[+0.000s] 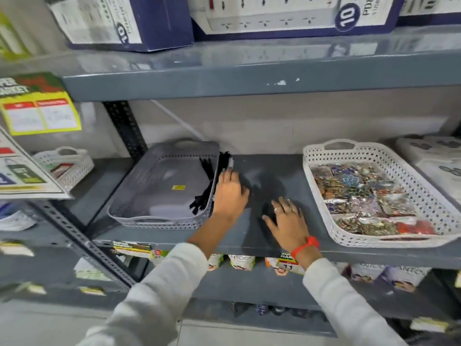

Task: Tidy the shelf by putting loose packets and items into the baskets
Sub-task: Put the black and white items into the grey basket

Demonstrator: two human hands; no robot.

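A grey perforated basket (139, 196) sits on the left of the grey shelf (274, 248). Black stringy items (208, 188) lie along its right wall and stick out over the rim. My left hand (230, 196) rests just right of that wall with its fingers stretched out against the black items; its palm side is hidden. My right hand (287, 222), with a ring and a red wrist band, lies flat with fingers spread on a dark blurred patch (268, 188) on the shelf. A white perforated basket (321, 196) on the right holds colourful shiny packets (359, 193).
The upper shelf (249, 81) overhangs closely and carries power-strip boxes (287, 16). A small white basket (67, 166) stands on the neighbouring shelf to the left, and white boxes (439, 161) at the far right. Packets (242, 262) hang below the shelf's front edge.
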